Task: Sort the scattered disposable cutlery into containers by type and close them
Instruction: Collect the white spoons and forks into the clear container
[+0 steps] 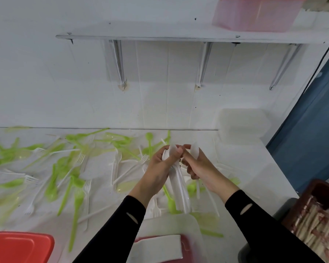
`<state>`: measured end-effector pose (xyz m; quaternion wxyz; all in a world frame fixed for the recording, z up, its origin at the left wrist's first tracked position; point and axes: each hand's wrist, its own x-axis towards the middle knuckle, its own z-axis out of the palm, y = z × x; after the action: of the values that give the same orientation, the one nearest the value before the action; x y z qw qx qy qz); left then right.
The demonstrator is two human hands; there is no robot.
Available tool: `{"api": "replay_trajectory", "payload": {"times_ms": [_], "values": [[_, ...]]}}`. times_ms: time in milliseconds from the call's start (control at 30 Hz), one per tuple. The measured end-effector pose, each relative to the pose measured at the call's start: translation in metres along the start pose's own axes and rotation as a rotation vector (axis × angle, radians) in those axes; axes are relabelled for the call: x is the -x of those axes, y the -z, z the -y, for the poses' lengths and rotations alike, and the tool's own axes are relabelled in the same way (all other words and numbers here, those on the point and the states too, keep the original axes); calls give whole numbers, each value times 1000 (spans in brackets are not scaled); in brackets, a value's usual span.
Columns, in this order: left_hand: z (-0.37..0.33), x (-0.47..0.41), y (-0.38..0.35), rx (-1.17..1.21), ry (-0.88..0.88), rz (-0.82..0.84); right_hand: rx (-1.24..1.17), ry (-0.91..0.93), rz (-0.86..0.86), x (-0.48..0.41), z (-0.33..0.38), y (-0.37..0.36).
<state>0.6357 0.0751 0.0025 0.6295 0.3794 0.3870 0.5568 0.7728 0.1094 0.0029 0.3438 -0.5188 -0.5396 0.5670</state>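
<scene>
The left hand [162, 164] grips a bunch of white plastic spoons [180, 188], held up over the white table [241, 160]. The right hand [201, 168] pinches one more white spoon [194, 150] just beside the bunch. Green and white plastic forks and spoons [78, 196] lie scattered on the table. A flat red plastic lid [19, 245] sits at the front left.
</scene>
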Motion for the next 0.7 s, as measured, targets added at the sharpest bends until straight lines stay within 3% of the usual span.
{"api": "replay_trajectory", "payload": {"times_ms": [167,500,600,700], "values": [[4,-5,6,50,12,-99,-223,-116,19,3,4,7],[13,-8,15,-137,95,-166,215,10,153,17,-1,-6],[14,-12,18,-28,61,-227,285,-19,235,20,1,-4],[15,-14,18,-109,-27,-310,346,-30,300,22,1,-6]]}}
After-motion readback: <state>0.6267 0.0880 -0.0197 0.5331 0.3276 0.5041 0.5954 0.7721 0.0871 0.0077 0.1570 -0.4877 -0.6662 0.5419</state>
